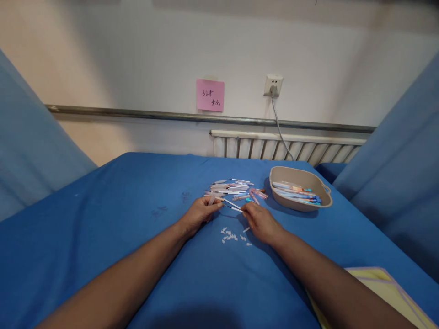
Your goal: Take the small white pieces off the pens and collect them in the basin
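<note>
Two slim white pen refills [232, 204] with dark sections stretch between my hands above the blue cloth. Closed around their left ends is my left hand [200, 213], with a pale barrel-like piece showing by its fingers. My right hand [262, 223] pinches the right ends; its fingertips are partly hidden. Just beyond my hands lies a pile of pen parts [229, 187], mostly pale tubes and white rods. Several pink pieces [257, 194] sit at the pile's right side. Nearer to me, several tiny white plastic pieces [229, 236] are scattered on the cloth.
A beige plastic basket [297, 170] holding several pens [297, 193] stands right of the pile. A yellow cloth [384, 285] lies at the lower right. Behind the blue-covered table [154, 176] are a radiator [254, 145] and a plugged-in cable [279, 121]. Blue curtains hang on both sides.
</note>
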Available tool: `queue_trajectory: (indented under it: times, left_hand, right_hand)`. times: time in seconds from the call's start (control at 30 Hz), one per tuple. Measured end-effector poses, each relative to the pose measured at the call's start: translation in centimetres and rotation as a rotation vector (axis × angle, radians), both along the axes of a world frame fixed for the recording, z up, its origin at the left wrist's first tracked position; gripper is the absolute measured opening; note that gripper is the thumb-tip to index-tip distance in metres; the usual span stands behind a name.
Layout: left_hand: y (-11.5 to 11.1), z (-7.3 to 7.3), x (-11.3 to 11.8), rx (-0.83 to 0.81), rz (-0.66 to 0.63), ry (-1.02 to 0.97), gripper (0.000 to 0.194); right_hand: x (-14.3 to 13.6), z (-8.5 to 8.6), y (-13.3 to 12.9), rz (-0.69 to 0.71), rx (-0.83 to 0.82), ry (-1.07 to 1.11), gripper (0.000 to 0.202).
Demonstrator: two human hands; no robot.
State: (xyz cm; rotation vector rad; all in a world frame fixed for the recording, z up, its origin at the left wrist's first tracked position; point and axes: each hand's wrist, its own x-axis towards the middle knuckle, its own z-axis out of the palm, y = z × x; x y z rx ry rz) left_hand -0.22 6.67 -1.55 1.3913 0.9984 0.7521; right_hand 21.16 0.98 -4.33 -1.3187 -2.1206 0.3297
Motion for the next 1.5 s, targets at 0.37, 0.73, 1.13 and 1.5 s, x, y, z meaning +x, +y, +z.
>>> queue_trajectory:
  times: [0.37, 0.73, 1.13, 1.5]
  left_hand:
    - [-0.1, -0.1, 0.0, 0.022, -0.013, 0.042, 0.03]
    - [-0.9, 0.2, 0.6, 0.05, -0.016, 0.112, 0.034]
    - [-1.2, -0.1, 0.6, 0.057, -0.147, 0.072, 0.031]
    - [-0.4, 1.5, -0.8, 0.621, -0.206, 0.338, 0.029]
  right_hand:
    - [0.0, 0.0, 0.0, 0.002, -0.015, -0.008, 0.013]
    - [-0.6, 0.3, -0.5, 0.04, 0.011, 0.041, 0.022]
    - [-1.0, 1.5, -1.5, 0.184, 0.023, 0.055, 0.041]
    - [-0.7, 0.8, -1.1, 0.095, 0.026, 0.158, 0.034]
